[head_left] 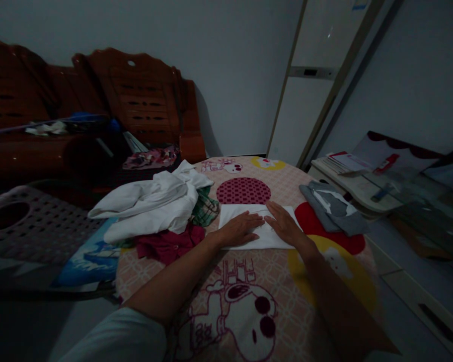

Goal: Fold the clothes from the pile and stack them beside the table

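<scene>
A white cloth (256,242), folded into a flat rectangle, lies in the middle of the round table. On its left part my left hand (241,229) rests flat, fingers stretched toward the right. My right hand (283,223) presses on the cloth's right part with its fingers extended, and the fingertips of both hands come close together near the centre. Neither hand grips anything. To the left is a loose heap of clothes: a white garment (154,201) on top, a green checked cloth (206,206) and a dark red garment (171,244) below it.
A folded grey garment (334,208) lies at the table's right edge. The table wears a pink patterned tablecloth (287,311). A wooden bench (136,100) stands behind on the left, a tall white cabinet-like unit (313,95) at the back, and a side table with papers (347,163) on the right.
</scene>
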A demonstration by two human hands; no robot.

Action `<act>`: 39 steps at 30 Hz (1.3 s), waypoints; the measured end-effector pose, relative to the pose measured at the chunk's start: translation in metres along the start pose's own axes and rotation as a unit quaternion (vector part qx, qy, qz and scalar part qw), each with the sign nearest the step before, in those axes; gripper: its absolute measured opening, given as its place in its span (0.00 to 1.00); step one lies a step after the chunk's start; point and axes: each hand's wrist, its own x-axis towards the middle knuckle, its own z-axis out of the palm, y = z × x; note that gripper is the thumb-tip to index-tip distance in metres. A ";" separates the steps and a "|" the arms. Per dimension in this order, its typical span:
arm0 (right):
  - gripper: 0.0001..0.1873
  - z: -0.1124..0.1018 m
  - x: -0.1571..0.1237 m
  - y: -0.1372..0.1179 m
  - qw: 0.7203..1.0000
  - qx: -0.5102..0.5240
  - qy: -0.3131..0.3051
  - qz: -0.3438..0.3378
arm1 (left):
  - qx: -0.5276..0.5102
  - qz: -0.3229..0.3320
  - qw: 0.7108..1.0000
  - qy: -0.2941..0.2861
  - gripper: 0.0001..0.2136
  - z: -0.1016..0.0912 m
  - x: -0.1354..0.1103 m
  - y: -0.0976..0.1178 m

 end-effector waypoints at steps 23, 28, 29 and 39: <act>0.26 0.013 -0.012 0.006 0.995 -0.058 -0.070 -0.039 | 0.055 -0.175 0.983 0.007 0.32 -0.006 0.000 -0.008; 0.26 0.015 -0.014 0.003 0.997 -0.039 -0.057 -0.025 | 0.112 -0.176 0.978 0.010 0.32 -0.001 0.004 0.002; 0.27 0.013 -0.014 0.002 0.998 -0.028 -0.046 -0.024 | 0.116 -0.173 0.978 0.008 0.32 -0.001 0.003 0.003; 0.30 0.008 -0.016 0.023 0.996 -0.058 -0.029 0.057 | 0.113 -0.177 0.978 0.000 0.33 0.002 0.001 0.001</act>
